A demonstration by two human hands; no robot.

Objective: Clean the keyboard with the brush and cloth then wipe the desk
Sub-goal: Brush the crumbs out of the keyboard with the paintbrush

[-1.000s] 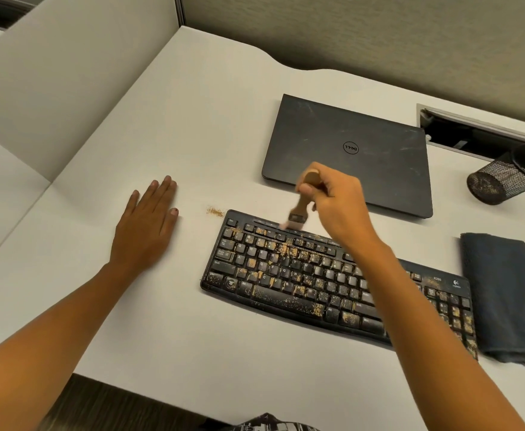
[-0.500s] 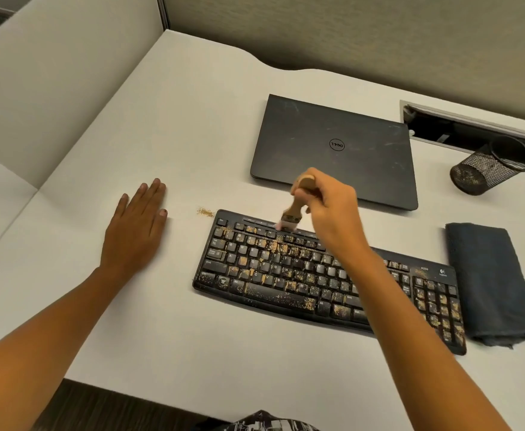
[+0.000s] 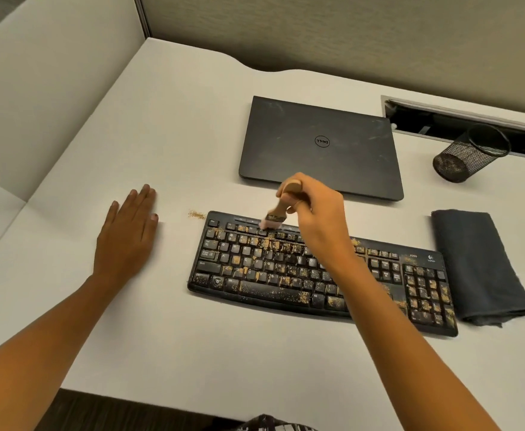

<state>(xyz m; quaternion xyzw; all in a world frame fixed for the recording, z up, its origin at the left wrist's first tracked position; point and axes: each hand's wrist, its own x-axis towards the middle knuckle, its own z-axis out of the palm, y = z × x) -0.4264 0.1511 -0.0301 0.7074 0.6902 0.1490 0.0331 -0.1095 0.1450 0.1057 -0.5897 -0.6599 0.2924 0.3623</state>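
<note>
Keyboard [image 3: 270, 290], black and full-size, lies at centre-right of the white desk [image 3: 192, 135], its keys strewn with tan crumbs from the letter rows to the number pad. Change over the last second: the bristles of the wooden-handled brush [image 3: 275, 214] have crept only a little leftward along the function-key row, and the view itself has drifted. The small crumb pile [image 3: 196, 214] on the desk just off the keyboard's far-left corner looks the same size. Judgement: brushing is at an early stage. Only the top row is being worked, most debris is unmoved, and the cloth pass and desk wipe are not yet begun. Right hand [image 3: 317, 209] reaches across the keyboard with fingers wrapped round the brush handle. The handle tilts away from the person and the bristles touch the keys. Left hand [image 3: 127, 241] stays flat on the desk, palm down, fingers straight and together, holding nothing, well to the left of the keyboard. Folded dark cloth [image 3: 479, 265] lies untouched just beside the keyboard's right end. Closed Dell laptop [image 3: 320, 147] sits behind the keyboard. A mesh pen cup [image 3: 466, 157] lies tipped over at far right.
</note>
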